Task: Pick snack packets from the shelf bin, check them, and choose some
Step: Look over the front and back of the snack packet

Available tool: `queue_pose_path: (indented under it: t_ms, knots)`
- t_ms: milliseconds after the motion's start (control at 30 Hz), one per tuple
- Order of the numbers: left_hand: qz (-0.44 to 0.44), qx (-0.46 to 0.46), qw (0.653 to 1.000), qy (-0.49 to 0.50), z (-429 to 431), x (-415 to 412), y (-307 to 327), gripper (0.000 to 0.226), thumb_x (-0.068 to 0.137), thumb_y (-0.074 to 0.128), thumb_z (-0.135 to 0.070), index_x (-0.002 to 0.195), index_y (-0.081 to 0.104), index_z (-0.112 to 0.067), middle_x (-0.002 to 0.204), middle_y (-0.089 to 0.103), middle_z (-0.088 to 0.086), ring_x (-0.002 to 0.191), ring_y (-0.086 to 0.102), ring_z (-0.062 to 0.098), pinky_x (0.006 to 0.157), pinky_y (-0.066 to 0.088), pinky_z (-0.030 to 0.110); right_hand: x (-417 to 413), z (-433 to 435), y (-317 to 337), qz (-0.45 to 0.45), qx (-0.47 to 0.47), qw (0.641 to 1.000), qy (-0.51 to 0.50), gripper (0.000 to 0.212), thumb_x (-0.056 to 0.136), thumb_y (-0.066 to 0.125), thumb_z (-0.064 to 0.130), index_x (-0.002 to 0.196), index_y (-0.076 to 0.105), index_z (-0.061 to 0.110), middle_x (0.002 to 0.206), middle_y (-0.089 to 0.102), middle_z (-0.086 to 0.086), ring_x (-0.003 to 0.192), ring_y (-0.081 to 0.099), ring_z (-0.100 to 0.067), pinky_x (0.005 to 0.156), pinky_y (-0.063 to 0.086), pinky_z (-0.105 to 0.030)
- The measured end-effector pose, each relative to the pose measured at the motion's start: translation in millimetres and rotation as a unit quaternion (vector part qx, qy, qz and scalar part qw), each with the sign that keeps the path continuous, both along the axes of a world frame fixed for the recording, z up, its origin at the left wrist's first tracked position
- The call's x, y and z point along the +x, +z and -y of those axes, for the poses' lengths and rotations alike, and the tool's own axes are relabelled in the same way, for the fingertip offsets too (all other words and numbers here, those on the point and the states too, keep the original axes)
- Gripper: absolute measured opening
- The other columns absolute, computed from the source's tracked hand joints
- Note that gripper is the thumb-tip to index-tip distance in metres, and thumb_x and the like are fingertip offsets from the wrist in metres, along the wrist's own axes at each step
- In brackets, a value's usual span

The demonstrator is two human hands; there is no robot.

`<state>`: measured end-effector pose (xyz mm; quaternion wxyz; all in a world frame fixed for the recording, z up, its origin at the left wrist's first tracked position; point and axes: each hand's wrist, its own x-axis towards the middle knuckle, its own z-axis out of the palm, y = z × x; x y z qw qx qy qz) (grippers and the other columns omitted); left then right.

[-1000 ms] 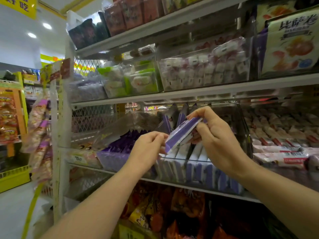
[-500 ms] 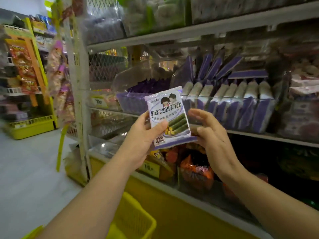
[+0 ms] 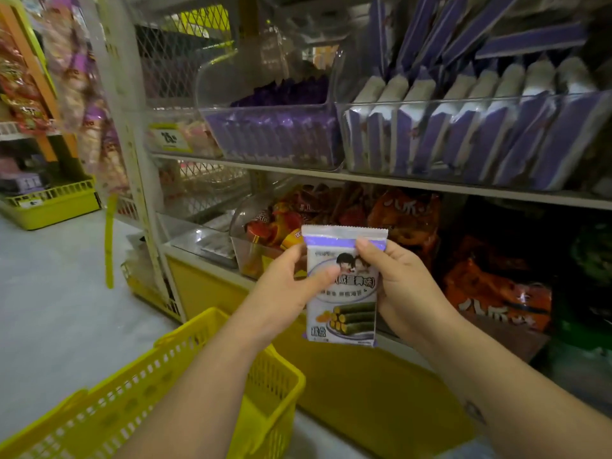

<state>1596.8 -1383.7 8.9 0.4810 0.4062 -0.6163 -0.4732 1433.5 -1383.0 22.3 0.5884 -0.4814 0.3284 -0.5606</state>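
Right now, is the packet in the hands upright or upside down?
Upright. The packet shows its front, print right way up; left hand and right hand pinch its upper sides.

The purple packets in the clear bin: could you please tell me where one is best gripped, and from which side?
I'd pinch one of the packets by its white top end, coming from above and in front. They stand on edge in a tight row, faces pressed together, and only their tops clear the bin's front wall. The left hand and right hand grip a seaweed packet.
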Motion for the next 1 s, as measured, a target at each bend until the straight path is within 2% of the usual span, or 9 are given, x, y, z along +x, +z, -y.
queue_pose_path:
  t_ms: [67,133,300,600,667,733,800,900,1000]
  knots:
    - [-0.048,0.016,0.998,0.032,0.0,-6.0,-0.2,0.023,0.084,0.063,-0.040,0.104,0.070,-0.031,0.104,0.075,0.000,0.094,0.072,0.018,0.079,0.058,0.038,1.3,-0.1,-4.2,-0.010,0.015,1.000,-0.004,0.023,0.096,0.052,0.019,0.106,0.068,0.005,0.097,0.073,-0.022,0.087,0.072,-0.033,0.074,0.060,-0.043]
    - [-0.083,0.033,0.994,0.061,-1.0,-9.6,0.6,0.015,0.092,0.060,-0.030,0.096,0.074,-0.028,0.098,0.076,0.003,0.089,0.073,0.020,0.072,0.057,0.033,2.4,-1.3,-4.6,-0.013,0.018,1.000,0.006,0.025,0.096,0.052,0.018,0.108,0.067,0.003,0.098,0.073,-0.022,0.089,0.072,-0.034,0.075,0.060,-0.042]
    - [-0.118,0.066,0.989,0.055,-6.9,-7.4,4.8,0.018,0.094,0.059,-0.023,0.103,0.071,-0.014,0.096,0.076,0.009,0.083,0.073,0.018,0.062,0.056,0.023,-3.2,-3.2,0.9,0.008,0.045,0.996,0.073,0.035,0.100,0.044,0.023,0.104,0.070,0.002,0.100,0.072,-0.023,0.089,0.073,-0.031,0.066,0.060,-0.034]
    - [-0.180,0.088,0.976,0.079,-11.1,-5.9,7.8,0.027,0.096,0.052,-0.027,0.100,0.069,-0.007,0.082,0.075,0.010,0.073,0.070,0.014,0.060,0.055,0.025,-15.5,-0.8,-3.2,-0.078,0.059,0.986,0.137,0.042,0.099,0.039,0.044,0.107,0.073,0.021,0.111,0.072,-0.009,0.104,0.069,-0.024,0.085,0.056,-0.038]
    - [-0.212,0.097,0.968,0.097,-11.0,-4.3,9.2,0.028,0.096,0.052,-0.026,0.104,0.068,-0.005,0.086,0.075,0.013,0.073,0.071,0.016,0.064,0.058,0.029,-19.5,-3.9,-1.8,-0.134,0.051,0.975,0.170,0.039,0.094,0.047,0.047,0.110,0.071,0.021,0.114,0.072,-0.008,0.105,0.068,-0.023,0.087,0.054,-0.038]
    - [-0.240,0.113,0.958,0.113,-10.2,-1.6,10.2,0.030,0.097,0.052,-0.026,0.110,0.067,-0.004,0.097,0.075,0.016,0.083,0.070,0.022,0.079,0.057,0.041,-23.8,-6.0,-2.9,-0.159,0.078,0.960,0.218,0.036,0.091,0.056,0.037,0.113,0.068,0.010,0.114,0.070,-0.015,0.099,0.069,-0.024,0.080,0.056,-0.034]
    - [-0.249,0.139,0.951,0.117,-9.3,1.5,10.9,0.032,0.097,0.052,-0.030,0.112,0.067,-0.006,0.105,0.073,0.017,0.091,0.068,0.025,0.090,0.052,0.047,-25.8,-7.6,-5.3,-0.172,0.111,0.949,0.241,0.034,0.093,0.055,0.028,0.116,0.065,0.005,0.113,0.068,-0.020,0.093,0.069,-0.025,0.073,0.058,-0.032]
    - [-0.222,0.196,0.953,0.062,-9.9,7.9,10.8,0.035,0.093,0.054,-0.037,0.111,0.069,-0.011,0.110,0.072,0.013,0.093,0.068,0.023,0.077,0.058,0.041,-25.8,-9.4,-4.9,-0.168,0.132,0.949,0.233,0.032,0.098,0.049,0.025,0.120,0.061,0.005,0.116,0.067,-0.023,0.092,0.068,-0.026,0.071,0.060,-0.038]
    - [-0.176,0.241,0.954,-0.035,-14.0,12.6,10.3,0.032,0.083,0.061,-0.032,0.108,0.073,-0.017,0.113,0.072,0.011,0.092,0.071,0.022,0.067,0.060,0.040,-25.6,-9.0,-2.3,-0.119,0.147,0.958,0.213,0.031,0.098,0.047,0.023,0.117,0.062,0.004,0.108,0.071,-0.019,0.089,0.071,-0.026,0.068,0.061,-0.037]
